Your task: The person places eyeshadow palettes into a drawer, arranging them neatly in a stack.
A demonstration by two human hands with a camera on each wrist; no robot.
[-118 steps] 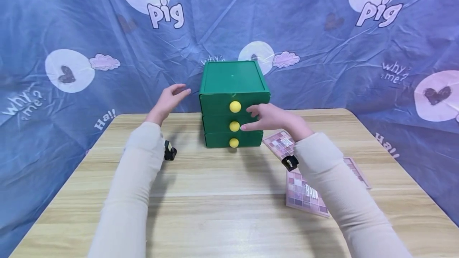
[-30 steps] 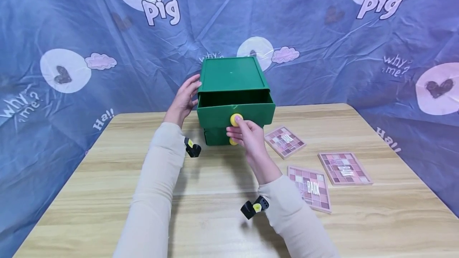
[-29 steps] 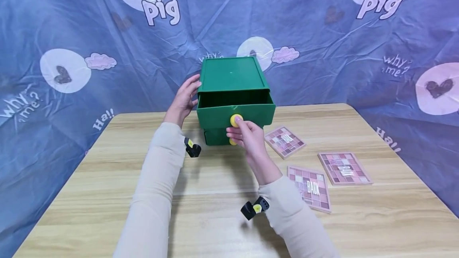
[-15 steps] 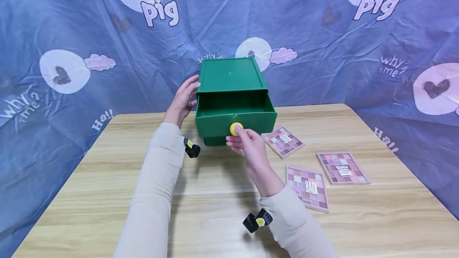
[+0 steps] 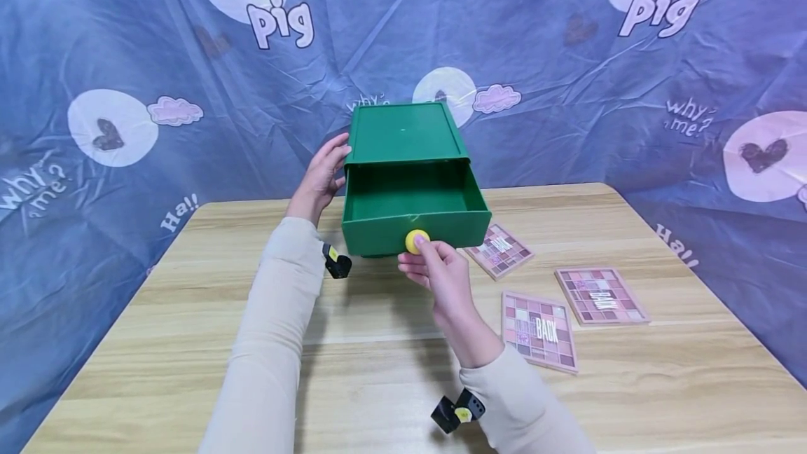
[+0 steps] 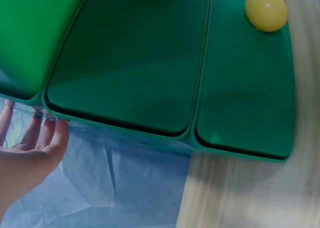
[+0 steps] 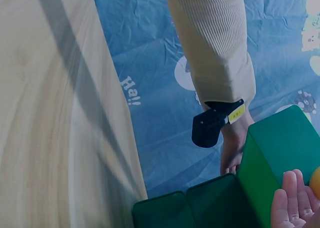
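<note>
A green three-drawer cabinet (image 5: 403, 133) stands at the back middle of the table, its top drawer (image 5: 378, 235) pulled far out and bare inside. My right hand (image 5: 449, 275) pinches the round yellow knob (image 5: 416, 241) on that drawer's front between thumb and fingers. My left hand (image 5: 323, 177) rests against the cabinet's left side, fingers extended; in the left wrist view its fingertips (image 6: 60, 133) touch the side wall. The two lower drawers are shut, and the left wrist view shows the bottom one's yellow knob (image 6: 266, 10).
Three pink makeup palettes lie on the table to the right: one (image 5: 501, 252) beside the cabinet, one (image 5: 602, 296) farther right, one (image 5: 539, 331) nearer me. A blue printed cloth (image 5: 239, 90) hangs behind the wooden table (image 5: 183, 342).
My right hand has gripped the top drawer's knob and drawn the drawer out toward me, farther over the last second. My left hand moved to the cabinet's side and stays there.
</note>
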